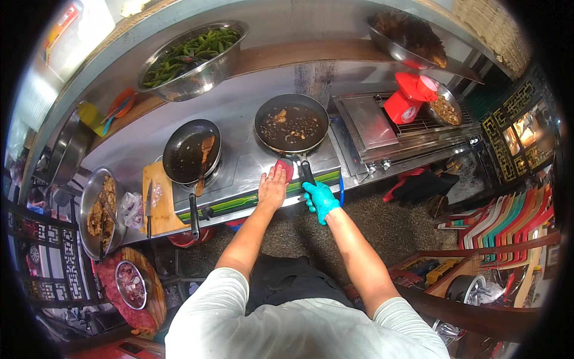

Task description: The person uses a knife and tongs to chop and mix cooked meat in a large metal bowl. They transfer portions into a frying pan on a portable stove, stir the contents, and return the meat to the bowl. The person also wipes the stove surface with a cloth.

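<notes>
My bare left hand (272, 187) lies flat, palm down, on a red cloth (284, 169) at the stove's front edge. My right hand (320, 200), in a teal glove, is at the handle of a black frying pan (292, 123), its fingers partly curled round the handle's end. The pan holds oil and browned bits and sits on the right part of the gas stove (242, 157). On the left part of the stove a second frying pan (179, 152) holds a wooden spatula (206, 155), its own handle pointing towards me.
A cutting board (168, 208) with a knife (149, 211) lies left, beside a steel bowl of food (85, 202). Green pods fill a steel bowl (197, 85) on the shelf. Right stand a metal griddle lid (365, 121) and a red kitchen scale (400, 104). Meat lies on a round wooden block (154, 287).
</notes>
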Motion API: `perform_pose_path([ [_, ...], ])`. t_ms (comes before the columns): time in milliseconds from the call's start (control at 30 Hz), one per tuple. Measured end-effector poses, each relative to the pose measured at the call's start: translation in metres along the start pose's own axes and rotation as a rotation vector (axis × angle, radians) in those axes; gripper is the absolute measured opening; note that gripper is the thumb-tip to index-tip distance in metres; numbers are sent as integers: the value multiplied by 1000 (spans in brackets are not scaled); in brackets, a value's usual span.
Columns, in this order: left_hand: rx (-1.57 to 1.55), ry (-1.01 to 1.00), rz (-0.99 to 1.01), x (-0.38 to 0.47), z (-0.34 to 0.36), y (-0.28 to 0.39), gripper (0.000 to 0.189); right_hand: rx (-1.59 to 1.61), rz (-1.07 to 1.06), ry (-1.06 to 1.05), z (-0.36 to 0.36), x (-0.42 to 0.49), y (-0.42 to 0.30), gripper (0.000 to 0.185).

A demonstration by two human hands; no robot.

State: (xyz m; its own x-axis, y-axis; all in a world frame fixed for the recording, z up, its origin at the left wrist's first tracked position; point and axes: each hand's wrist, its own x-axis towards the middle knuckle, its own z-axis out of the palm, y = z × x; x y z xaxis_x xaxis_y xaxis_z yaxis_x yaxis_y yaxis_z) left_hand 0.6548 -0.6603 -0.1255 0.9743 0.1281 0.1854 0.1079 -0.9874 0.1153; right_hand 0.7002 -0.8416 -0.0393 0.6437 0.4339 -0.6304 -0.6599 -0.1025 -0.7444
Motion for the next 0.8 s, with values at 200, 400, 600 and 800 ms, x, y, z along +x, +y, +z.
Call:
perform_pose_path([
  [200,99,-76,-65,23,3,42,50,-8,19,-9,-11,-3,-14,11],
  [400,26,-239,48,49,11,79,54,-45,11,-5,-18,-1,-12,16],
  [600,126,58,39,81,53,123,53,-78,4,-5,-28,-2,-12,17],
  [800,-72,320,67,110,69,146,49,-104,50,-32,-33,-3,-13,16],
])
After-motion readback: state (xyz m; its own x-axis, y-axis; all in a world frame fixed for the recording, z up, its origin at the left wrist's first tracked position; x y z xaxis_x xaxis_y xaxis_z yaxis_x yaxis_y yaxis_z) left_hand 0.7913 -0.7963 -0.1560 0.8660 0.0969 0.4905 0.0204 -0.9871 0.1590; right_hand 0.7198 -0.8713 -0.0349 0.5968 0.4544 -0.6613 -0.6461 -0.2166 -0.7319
